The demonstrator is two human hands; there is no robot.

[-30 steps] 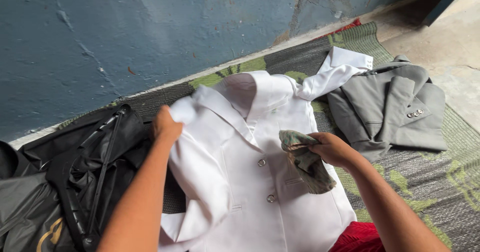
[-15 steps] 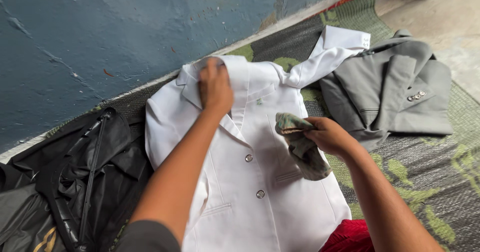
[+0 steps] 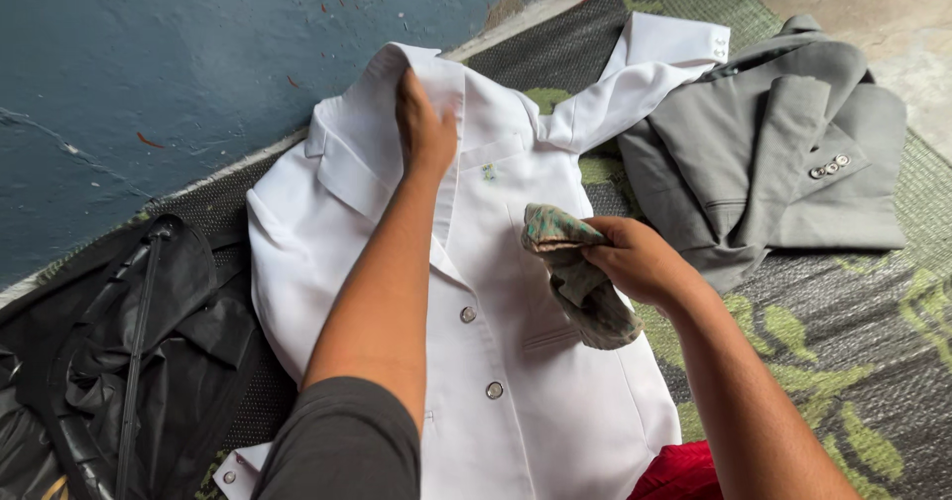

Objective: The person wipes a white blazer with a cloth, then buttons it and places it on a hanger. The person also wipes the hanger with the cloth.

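A white jacket (image 3: 526, 361) with silver buttons lies face up on a woven green and grey mat (image 3: 853, 361). My left hand (image 3: 424, 123) reaches over it and grips the collar near the top. My right hand (image 3: 635, 259) hovers over the jacket's right front and holds a bunched green patterned cloth (image 3: 575, 277). The jacket's right sleeve stretches up to the right towards the wall.
A folded grey jacket (image 3: 783, 163) lies on the mat to the right. A black garment bag with a hanger (image 3: 129, 351) lies at the left. A blue cracked wall (image 3: 178, 54) runs behind. Red fabric (image 3: 684, 475) shows at the bottom edge.
My left hand let the left shoulder fall flat, then moved right and up to the collar. The jacket now lies spread out. My right hand kept the cloth in about the same place.
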